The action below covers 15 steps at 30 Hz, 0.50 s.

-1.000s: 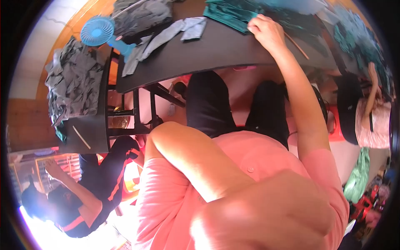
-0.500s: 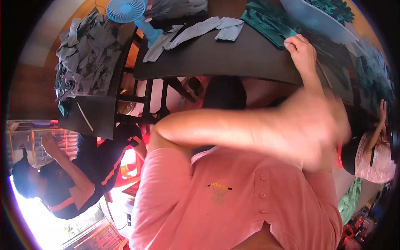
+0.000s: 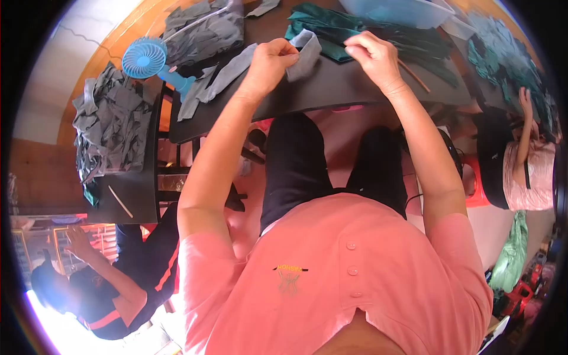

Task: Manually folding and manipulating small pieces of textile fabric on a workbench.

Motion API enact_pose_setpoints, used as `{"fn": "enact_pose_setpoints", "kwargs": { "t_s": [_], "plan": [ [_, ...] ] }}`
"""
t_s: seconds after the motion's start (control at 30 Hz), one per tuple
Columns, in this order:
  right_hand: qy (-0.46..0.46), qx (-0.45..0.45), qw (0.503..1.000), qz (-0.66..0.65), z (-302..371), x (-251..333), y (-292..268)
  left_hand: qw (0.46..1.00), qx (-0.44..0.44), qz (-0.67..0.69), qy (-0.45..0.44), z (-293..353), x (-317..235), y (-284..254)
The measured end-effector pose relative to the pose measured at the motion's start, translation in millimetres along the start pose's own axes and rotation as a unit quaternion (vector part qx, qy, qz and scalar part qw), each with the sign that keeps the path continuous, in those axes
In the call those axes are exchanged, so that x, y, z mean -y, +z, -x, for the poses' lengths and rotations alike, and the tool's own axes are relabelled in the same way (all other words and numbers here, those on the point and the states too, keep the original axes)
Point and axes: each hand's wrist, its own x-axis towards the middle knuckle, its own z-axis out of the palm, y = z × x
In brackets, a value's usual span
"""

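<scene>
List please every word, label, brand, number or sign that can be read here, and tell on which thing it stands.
Pink shirt: small yellow lettering above a drawing on the chest; I do not copy its words.
Black trousers of the person at right: a tiny pale mark, too small to read.
Grey cloth strip at the left hand and teal cloth: no text visible.

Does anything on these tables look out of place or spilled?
I see no spill or damage. One oddity: a green scrap below the grey heap, far left; it differs in colour, resembling the green cloth by the right hand.
</scene>
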Motion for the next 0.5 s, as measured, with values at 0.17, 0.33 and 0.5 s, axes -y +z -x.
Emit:
{"fn": "enact_pose_setpoints", "kwargs": {
  "t_s": [0.17, 0.33, 0.5],
  "plan": [
    [0.079, 0.214, 0.934, -0.276, -14, 71, -52, 0.929, 0.160, 0.308, -0.131, 11, -70, -30],
    [0.109, 0.225, 0.895, -0.369, 8, 75, -72, 0.832, 0.238, 0.474, -0.161, 14, -99, -21],
    [0.086, 0.175, 0.904, -0.381, 39, 90, -86, 0.792, 0.242, 0.526, -0.192, 26, -125, -15]
  ]
}}
